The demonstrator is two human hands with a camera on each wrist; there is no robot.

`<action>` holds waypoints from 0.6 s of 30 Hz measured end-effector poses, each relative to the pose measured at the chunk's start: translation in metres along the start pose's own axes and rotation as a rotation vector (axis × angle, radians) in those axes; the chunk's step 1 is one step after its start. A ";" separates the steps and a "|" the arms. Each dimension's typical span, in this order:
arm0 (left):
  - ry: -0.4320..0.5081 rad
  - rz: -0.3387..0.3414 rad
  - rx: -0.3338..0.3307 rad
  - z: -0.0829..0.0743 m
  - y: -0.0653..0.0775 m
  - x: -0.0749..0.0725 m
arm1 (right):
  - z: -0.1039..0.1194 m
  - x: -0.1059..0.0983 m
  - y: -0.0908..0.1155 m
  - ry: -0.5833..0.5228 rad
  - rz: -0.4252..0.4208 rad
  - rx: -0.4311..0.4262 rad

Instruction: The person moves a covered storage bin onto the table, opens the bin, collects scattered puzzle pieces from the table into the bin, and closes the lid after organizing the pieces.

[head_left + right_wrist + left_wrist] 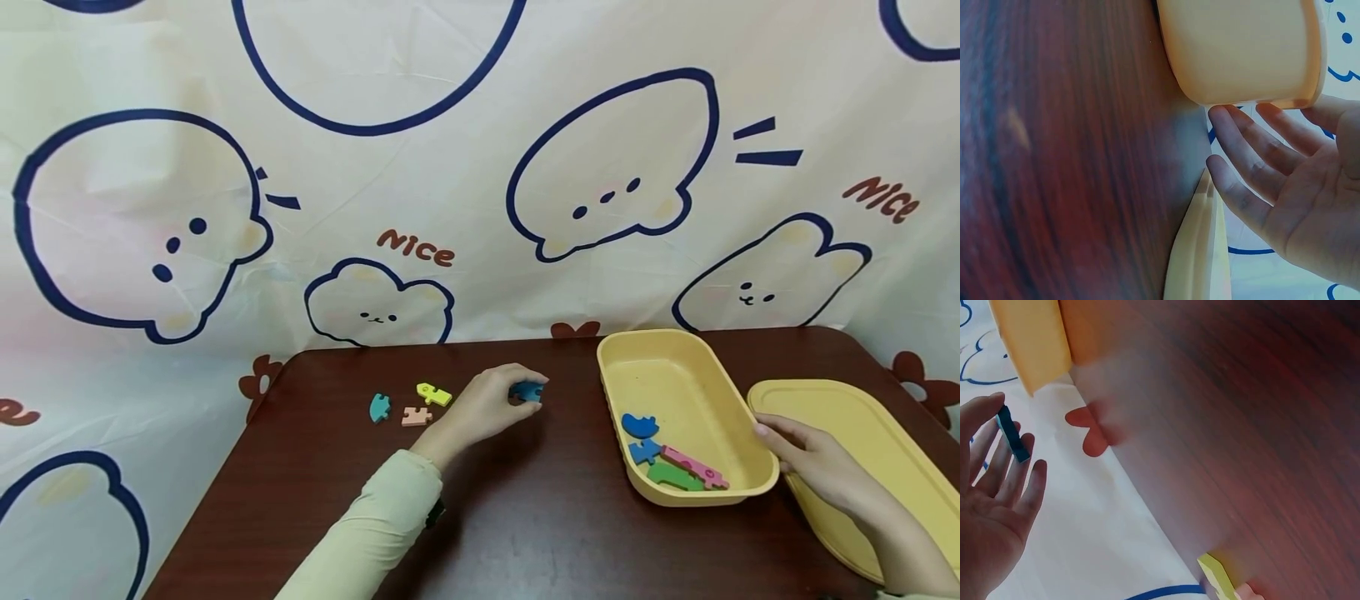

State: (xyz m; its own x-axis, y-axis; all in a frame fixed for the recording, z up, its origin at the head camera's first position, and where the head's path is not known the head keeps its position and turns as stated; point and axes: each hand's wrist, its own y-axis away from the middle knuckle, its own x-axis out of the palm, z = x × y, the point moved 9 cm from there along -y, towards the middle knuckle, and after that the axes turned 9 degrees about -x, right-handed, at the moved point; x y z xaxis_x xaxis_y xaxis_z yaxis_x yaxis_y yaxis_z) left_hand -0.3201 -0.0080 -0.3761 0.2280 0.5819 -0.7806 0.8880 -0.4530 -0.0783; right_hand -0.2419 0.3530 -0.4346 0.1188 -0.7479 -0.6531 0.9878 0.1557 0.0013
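My left hand [489,403] pinches a blue puzzle piece [528,391] between thumb and fingers, above the table left of the yellow tub [667,367]. In the left wrist view that piece [1013,434] shows edge-on, dark teal, between thumb and fingers. My right hand [817,462] holds the tub's right rim, thumb over the edge and fingers against the outer wall, as the right wrist view shows. Inside the tub's near end lie two blue pieces [639,426], a pink piece [694,467] and a green piece [674,476].
Left on the dark brown table [315,508] lie a teal piece [379,407], a yellow piece [433,394] and a salmon piece [416,417]. A yellow lid [862,433] lies right of the tub, partly under my right hand. A printed cloth [480,183] hangs behind the table.
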 end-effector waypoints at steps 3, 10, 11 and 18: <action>0.000 0.004 -0.009 -0.003 -0.003 0.004 | 0.000 0.000 0.001 -0.001 -0.005 -0.004; -0.011 -0.040 0.019 -0.016 -0.006 0.012 | 0.001 -0.003 0.001 0.015 -0.005 -0.009; -0.012 -0.040 0.030 -0.018 -0.007 0.013 | 0.001 -0.003 0.001 0.015 -0.005 -0.010; 0.018 -0.041 0.055 -0.024 -0.009 0.017 | 0.000 -0.001 0.000 0.017 0.004 -0.007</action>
State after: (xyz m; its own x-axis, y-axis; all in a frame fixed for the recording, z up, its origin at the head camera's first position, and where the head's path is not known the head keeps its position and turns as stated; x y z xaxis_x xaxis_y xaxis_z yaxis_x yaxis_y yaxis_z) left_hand -0.3146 0.0225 -0.3735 0.1996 0.6126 -0.7648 0.8737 -0.4647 -0.1442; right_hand -0.2420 0.3535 -0.4341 0.1212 -0.7365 -0.6655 0.9866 0.1633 -0.0011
